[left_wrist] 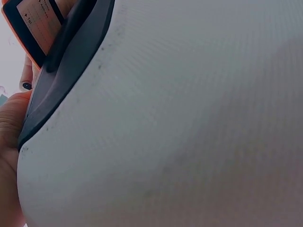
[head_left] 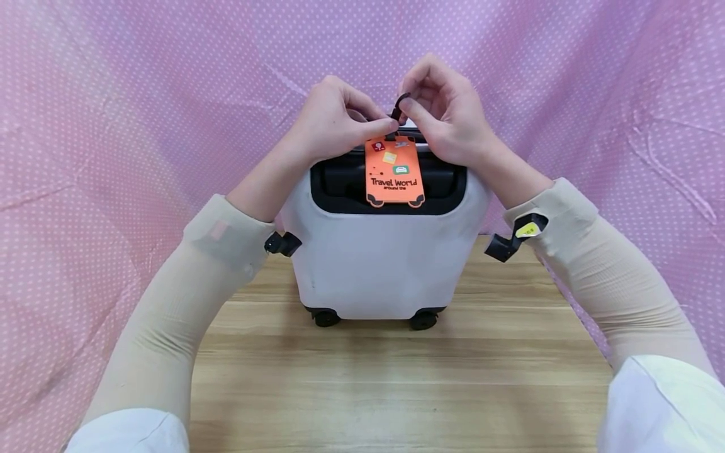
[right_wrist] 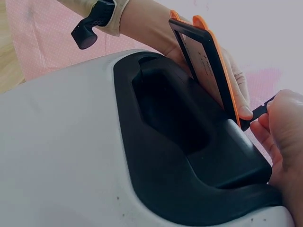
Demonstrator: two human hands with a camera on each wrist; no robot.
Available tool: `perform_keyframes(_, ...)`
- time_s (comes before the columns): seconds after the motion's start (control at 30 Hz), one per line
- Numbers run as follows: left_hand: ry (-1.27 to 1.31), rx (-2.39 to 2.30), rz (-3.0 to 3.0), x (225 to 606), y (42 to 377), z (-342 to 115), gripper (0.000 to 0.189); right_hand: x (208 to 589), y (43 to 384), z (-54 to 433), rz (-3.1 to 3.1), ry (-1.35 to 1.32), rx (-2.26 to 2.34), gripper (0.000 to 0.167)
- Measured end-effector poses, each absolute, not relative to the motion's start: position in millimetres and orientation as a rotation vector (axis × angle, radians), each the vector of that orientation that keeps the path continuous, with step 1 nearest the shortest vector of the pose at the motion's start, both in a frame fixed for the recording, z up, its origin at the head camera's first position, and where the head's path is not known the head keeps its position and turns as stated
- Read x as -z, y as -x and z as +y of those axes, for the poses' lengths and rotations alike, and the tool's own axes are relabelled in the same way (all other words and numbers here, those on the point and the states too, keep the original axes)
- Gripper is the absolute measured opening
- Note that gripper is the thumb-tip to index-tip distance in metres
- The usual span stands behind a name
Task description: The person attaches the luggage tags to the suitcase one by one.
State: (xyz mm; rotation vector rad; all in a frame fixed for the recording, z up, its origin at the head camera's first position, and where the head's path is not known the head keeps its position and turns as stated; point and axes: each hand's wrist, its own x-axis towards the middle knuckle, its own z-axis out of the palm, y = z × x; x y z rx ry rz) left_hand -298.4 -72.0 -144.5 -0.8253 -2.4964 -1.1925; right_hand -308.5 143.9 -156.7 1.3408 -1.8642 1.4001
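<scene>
The left hand [head_left: 331, 123] pinched the top of the orange tag [head_left: 394, 170] against the suitcase [head_left: 385, 251] handle while the right hand [head_left: 447, 119] pinched its black strap [head_left: 398, 107], which I judged could slip free and drop the tag.

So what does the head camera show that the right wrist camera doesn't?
Only the head view shows the printed front of the orange luggage tag, reading "Travel World", plus the suitcase's wheels, the wooden floor and the beige sleeves. Only the right wrist view shows the tag's back with its black-framed card window, and looks down into the black handle recess. Both show the grey suitcase, the left hand holding the tag, and the right hand pinching the black strap.
</scene>
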Motion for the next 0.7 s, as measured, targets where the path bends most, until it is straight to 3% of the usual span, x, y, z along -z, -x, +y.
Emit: perform_keyframes(0.7, 0.835, 1.028, -2.498, 143.3, 299.6, -67.9, 0.022, 155.2, 305.6, 144.9, -1.769, -1.353, -1.428, 0.013)
